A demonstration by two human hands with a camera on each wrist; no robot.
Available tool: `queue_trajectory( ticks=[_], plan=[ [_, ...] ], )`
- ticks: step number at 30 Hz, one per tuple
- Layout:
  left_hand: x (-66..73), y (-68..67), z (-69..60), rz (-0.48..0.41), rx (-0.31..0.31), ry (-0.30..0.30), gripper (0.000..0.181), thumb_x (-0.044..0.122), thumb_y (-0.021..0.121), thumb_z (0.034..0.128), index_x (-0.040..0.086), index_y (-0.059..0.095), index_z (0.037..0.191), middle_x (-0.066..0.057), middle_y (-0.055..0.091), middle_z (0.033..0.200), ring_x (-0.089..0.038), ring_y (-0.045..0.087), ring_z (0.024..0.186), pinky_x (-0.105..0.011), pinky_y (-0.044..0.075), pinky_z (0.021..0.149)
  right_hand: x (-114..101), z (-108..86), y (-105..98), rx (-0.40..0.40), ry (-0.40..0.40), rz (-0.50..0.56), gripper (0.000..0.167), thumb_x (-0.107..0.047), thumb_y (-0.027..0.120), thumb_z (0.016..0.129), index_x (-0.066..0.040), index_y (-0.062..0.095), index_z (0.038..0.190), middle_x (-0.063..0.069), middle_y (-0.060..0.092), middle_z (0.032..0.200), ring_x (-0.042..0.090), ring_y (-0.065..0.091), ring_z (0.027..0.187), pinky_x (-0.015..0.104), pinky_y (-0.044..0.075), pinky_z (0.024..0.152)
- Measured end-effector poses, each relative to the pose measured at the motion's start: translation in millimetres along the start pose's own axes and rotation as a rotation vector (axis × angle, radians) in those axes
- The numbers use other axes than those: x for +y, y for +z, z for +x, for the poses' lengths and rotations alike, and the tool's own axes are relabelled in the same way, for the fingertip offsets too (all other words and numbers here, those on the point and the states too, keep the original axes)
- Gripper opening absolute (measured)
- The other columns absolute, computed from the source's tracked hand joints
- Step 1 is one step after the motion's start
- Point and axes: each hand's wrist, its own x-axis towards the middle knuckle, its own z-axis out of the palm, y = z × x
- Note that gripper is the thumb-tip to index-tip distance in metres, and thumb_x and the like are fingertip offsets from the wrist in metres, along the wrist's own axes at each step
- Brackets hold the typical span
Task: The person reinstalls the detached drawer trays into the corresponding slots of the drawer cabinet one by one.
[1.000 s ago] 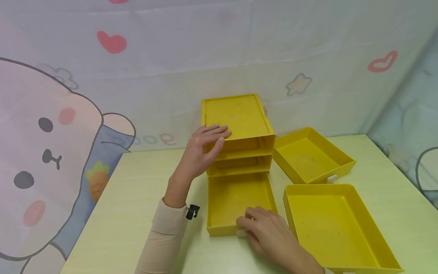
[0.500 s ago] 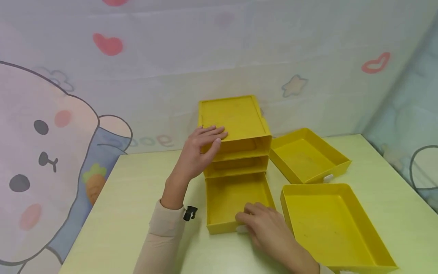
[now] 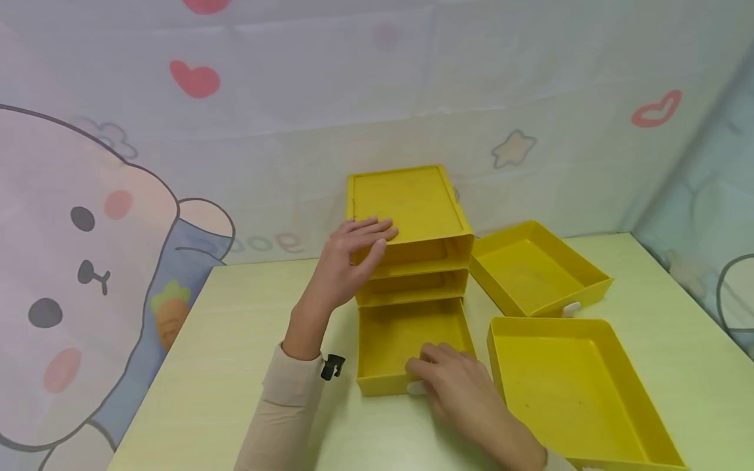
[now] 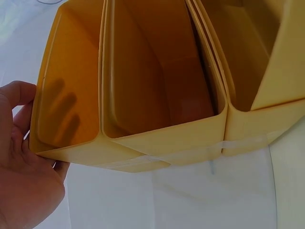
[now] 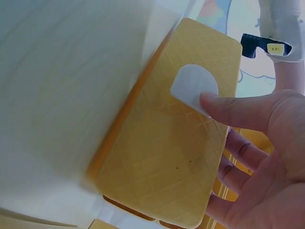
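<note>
A yellow drawer cabinet stands against the back wall, its upper two bays hollow. My left hand rests on the left of its top near the front edge, fingers extended. The lowest drawer is pulled out toward me and holds nothing. With my right hand I grip that drawer's front panel. In the right wrist view the thumb touches the white pull tab, and the other fingers reach behind the panel's rim. From the left wrist view the bays appear side by side.
Two loose yellow drawers lie on the right of the pale table: one angled farther back, one nearer me. A printed cloth hangs behind. A black clip sits at the left sleeve cuff.
The lowest drawer has slid a little farther into the cabinet, and the right hand has moved forward with it. The left hand stays on the cabinet top.
</note>
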Motion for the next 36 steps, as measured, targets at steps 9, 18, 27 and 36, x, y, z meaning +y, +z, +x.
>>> queue_trajectory(
  ticks=[9,18,27,36],
  plan=[
    [-0.6,0.9,0.3,-0.007,-0.01,-0.003,0.031,0.014,0.061,0.1088,0.009,0.074,0.136,-0.008,0.068,0.144,-0.029,0.054,0.144,-0.048,0.034,0.126,5.3,2.7,-0.9,-0.002,0.011,0.015,0.033,0.002,0.086,0.077,-0.025,0.073,0.09,-0.012,0.051,0.08,0.01,0.05,0.07,0.019,0.037,0.051],
    [1.5,2.4,1.9,-0.016,-0.023,0.004,0.032,0.015,0.06,0.1089,0.009,0.073,0.137,-0.008,0.067,0.145,-0.029,0.053,0.145,-0.048,0.032,0.127,11.5,1.0,-4.4,0.017,0.032,-0.002,0.033,-0.001,0.089,0.076,-0.027,0.073,0.089,-0.013,0.052,0.08,0.01,0.051,0.068,0.02,0.036,0.05],
    [3.0,2.1,4.5,-0.021,-0.02,0.007,0.031,0.015,0.061,0.1089,0.009,0.073,0.137,-0.008,0.068,0.145,-0.029,0.053,0.145,-0.048,0.033,0.126,9.1,4.6,-7.4,0.015,0.079,-0.032,0.032,-0.001,0.091,0.075,-0.024,0.074,0.089,-0.011,0.052,0.079,0.012,0.054,0.069,0.022,0.038,0.053],
    [2.4,2.5,3.6,-0.03,-0.021,0.005,0.031,0.014,0.061,0.1086,0.009,0.074,0.136,-0.007,0.067,0.145,-0.029,0.052,0.144,-0.049,0.034,0.125,1.1,5.1,-3.6,0.045,0.141,-0.065,0.037,0.008,0.088,0.068,-0.02,0.074,0.086,-0.01,0.051,0.077,0.013,0.056,0.071,0.028,0.042,0.063]
  ],
)
